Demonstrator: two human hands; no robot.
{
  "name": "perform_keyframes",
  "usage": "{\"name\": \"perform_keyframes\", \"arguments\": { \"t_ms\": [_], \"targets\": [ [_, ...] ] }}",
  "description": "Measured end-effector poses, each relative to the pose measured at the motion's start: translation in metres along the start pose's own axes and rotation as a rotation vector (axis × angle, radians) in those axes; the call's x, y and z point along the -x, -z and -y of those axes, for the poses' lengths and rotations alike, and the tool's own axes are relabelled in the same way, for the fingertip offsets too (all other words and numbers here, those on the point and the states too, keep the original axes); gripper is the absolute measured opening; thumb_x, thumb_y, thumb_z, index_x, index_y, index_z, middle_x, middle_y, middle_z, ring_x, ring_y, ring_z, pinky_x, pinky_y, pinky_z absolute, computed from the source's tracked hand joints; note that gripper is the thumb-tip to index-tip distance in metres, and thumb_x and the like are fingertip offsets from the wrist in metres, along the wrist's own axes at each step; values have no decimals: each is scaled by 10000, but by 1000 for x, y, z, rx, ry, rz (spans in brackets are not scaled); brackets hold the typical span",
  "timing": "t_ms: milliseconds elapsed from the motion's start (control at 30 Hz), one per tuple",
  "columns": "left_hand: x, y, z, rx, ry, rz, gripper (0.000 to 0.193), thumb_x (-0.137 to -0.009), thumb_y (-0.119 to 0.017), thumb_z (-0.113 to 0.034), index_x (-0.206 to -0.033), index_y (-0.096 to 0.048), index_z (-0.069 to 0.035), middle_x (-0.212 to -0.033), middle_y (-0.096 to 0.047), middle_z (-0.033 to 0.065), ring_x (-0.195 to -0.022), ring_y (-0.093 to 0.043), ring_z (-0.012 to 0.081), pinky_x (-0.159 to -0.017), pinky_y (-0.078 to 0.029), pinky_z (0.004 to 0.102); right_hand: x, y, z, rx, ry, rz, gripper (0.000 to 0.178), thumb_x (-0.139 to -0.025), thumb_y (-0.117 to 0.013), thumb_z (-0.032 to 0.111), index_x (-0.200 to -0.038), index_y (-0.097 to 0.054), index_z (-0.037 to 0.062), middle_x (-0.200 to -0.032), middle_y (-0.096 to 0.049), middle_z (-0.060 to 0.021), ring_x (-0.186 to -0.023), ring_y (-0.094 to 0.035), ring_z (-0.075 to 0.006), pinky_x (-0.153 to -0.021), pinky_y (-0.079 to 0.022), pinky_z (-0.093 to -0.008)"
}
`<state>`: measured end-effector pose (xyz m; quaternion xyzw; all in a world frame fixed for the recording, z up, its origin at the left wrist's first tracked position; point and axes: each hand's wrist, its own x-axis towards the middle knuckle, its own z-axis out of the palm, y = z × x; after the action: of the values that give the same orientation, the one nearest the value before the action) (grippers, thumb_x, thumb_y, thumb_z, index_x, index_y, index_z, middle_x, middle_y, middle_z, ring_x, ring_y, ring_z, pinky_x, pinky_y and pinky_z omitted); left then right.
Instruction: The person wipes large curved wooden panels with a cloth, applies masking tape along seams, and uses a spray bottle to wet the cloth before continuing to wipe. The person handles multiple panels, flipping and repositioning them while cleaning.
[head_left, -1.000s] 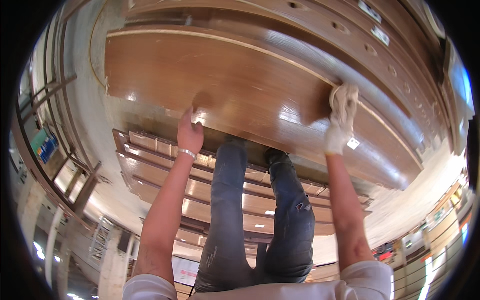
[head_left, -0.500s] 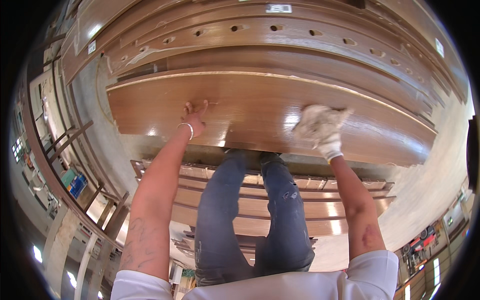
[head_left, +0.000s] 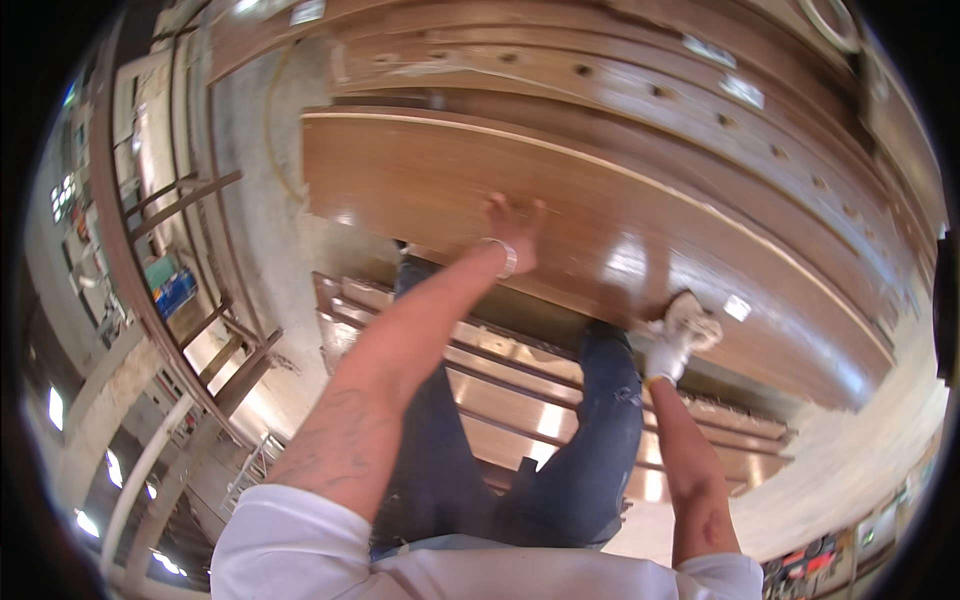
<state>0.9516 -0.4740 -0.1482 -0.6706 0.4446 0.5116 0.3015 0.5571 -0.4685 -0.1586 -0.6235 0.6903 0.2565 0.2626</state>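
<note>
A long brown wooden panel (head_left: 400, 165) with a glossy face lies across in front of me. My left hand (head_left: 516, 235), bare with a bracelet at the wrist, rests over its middle with the fingers spread. My right hand (head_left: 668, 352), in a white glove, is closed on a crumpled, dirty whitish rag (head_left: 692, 322) at the panel's near edge. Just right of the rag, a small white label (head_left: 737, 307) sticks to the panel. The fingers of my right hand are partly hidden by the rag.
Beyond the panel lie more brown boards (head_left: 620, 85), one with a row of holes. Lower slats (head_left: 510, 390) are stacked around my legs. A metal rack (head_left: 160, 330) stands at the left, with a blue object (head_left: 175, 293) behind it. Concrete floor (head_left: 250, 130) shows beside the panel.
My view has turned, so the panel now slopes down to the right. My left hand has moved right along it. The rag has come to the near edge, more bunched, and a label shows.
</note>
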Motion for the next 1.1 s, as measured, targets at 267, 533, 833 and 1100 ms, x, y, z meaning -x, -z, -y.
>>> {"name": "perform_keyframes", "arguments": {
  "t_ms": [267, 533, 833, 1100],
  "targets": [
    [31, -6, 155, 898, -513, -302, 543, -955, -565, -134, -1498, -576, -157, -1225, -711, 194, -1246, -596, 410, -1079, -465, 513, 35, -16, 221, -118, -44, -60, 446, -880, -672, 106, -1314, -569, 112, -1560, -401, -255, -1194, -636, -500, -959, -533, -557],
    [27, -155, 529, 1257, 670, -1078, 392, -910, -614, -95, -1298, -638, -44, -1157, -707, 191, -1012, -693, 389, -942, -552, 473, 44, -71, 574, -63, 1029, -338, 366, -747, -808, 44, -1061, -621, 66, -1244, -596, -158, -1202, -603, -386, -906, -568, -499],
    [-115, -283, 703, 1330, 861, -616, 503, -912, -699, -228, -1340, -614, 22, -1278, -685, 298, -1220, -648, 448, -1061, -517, 466, 58, -114, 761, 22, 1373, -376, 391, -702, -872, 192, -1000, -632, 110, -1075, -655, -108, -695, -648, -364, -592, -529, -471],
    [-202, -222, 762, 1316, 1134, -763, 377, -929, -713, -290, -1141, -607, 3, -1087, -720, 241, -999, -722, 414, -921, -585, 477, 29, -131, 749, 37, 1391, -452, 440, -680, -854, 257, -976, -567, 105, -909, -681, -125, -678, -646, -316, -548, -514, -411]
  ]
}}
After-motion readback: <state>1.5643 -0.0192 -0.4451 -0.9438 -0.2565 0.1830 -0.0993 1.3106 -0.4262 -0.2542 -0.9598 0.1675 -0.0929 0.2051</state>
